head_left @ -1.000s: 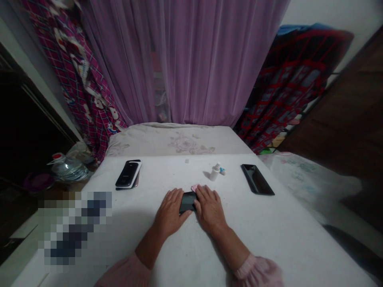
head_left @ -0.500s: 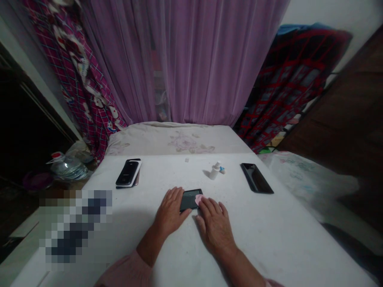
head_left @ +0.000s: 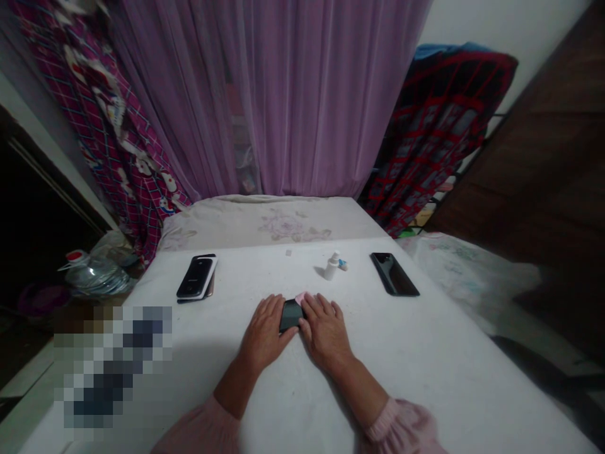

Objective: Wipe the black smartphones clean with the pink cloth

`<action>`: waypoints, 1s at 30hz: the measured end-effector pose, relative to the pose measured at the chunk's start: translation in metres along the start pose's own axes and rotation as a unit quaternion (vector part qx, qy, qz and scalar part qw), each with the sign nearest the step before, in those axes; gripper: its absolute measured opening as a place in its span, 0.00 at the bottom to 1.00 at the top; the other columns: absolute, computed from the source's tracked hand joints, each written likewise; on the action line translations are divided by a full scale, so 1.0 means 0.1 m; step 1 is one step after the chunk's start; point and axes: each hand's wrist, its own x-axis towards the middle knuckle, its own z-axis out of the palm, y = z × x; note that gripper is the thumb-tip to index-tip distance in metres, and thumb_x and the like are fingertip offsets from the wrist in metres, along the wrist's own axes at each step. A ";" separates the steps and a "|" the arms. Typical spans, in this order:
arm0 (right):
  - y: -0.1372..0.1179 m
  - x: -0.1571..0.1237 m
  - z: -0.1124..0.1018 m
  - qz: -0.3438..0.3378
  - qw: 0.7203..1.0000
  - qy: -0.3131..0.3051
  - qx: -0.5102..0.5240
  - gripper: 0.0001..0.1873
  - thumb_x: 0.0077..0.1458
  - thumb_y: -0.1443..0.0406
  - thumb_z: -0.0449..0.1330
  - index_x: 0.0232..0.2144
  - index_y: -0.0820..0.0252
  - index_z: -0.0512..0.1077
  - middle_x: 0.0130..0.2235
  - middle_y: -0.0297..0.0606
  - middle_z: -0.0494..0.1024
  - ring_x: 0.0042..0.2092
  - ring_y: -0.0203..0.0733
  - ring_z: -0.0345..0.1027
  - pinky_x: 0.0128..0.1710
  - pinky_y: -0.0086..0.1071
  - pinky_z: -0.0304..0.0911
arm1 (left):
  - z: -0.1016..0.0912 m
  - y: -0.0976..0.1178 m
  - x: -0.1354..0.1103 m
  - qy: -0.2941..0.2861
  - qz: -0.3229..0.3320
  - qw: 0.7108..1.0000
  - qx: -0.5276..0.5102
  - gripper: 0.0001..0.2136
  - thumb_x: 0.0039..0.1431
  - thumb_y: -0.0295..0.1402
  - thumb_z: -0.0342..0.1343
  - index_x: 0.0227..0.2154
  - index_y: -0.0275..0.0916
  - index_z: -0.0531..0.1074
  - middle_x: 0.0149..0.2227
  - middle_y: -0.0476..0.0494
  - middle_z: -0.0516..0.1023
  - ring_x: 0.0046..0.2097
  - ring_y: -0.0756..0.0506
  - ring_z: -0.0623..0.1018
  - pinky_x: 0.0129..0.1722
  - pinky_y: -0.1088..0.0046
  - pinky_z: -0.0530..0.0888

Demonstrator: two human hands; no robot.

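Observation:
A dark phone [head_left: 290, 317] lies flat on the white-covered table in front of me. My left hand [head_left: 265, 331] grips its left end, thumb along the near edge and fingers over the far side. Over the phone's right end lies my right hand [head_left: 327, 328], its fingers pressing a small pink cloth [head_left: 301, 297] against the screen. Most of the cloth is hidden under those fingers. Beyond the hands stands a small white spray bottle [head_left: 331, 266], with a small blue-and-white item [head_left: 343, 265] beside it.
Several stacked phones [head_left: 196, 279] lie at the left. A larger black phone [head_left: 394, 274] lies at the right. A tiny pale square [head_left: 288, 252] rests farther back. A big water bottle [head_left: 97, 274] stands off the left edge; purple curtains [head_left: 302, 94] hang behind.
My right hand has moved left and slightly away from me across the phone, taking the pink cloth along. The left hand keeps its grip. The whole view has shifted a little.

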 end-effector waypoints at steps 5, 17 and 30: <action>0.04 -0.07 -0.09 0.018 1.000 0.006 0.015 0.22 0.65 0.60 0.49 0.59 0.54 0.66 0.62 0.40 0.67 0.63 0.53 0.56 0.60 0.54 0.48 | 0.01 -0.26 -0.14 0.032 0.022 0.999 0.012 0.33 0.61 0.51 0.51 0.62 0.34 0.57 0.61 0.30 0.67 0.64 0.34 0.65 0.61 0.49 0.64; 0.12 0.08 -0.11 0.029 0.999 0.008 0.016 0.19 0.65 0.60 0.49 0.55 0.51 0.68 0.59 0.39 0.70 0.61 0.49 0.58 0.60 0.50 0.48 | 0.00 -0.52 -0.27 0.063 0.005 0.997 0.045 0.28 0.61 0.50 0.51 0.59 0.40 0.64 0.60 0.33 0.70 0.62 0.34 0.68 0.62 0.48 0.62; -0.18 0.27 -0.19 -0.105 0.989 -0.066 0.085 0.19 0.65 0.62 0.49 0.56 0.52 0.68 0.57 0.39 0.72 0.59 0.46 0.58 0.63 0.51 0.42 | -0.09 -0.41 -0.24 0.022 -0.023 0.999 0.038 0.28 0.58 0.48 0.56 0.57 0.40 0.65 0.61 0.35 0.68 0.63 0.35 0.66 0.62 0.46 0.60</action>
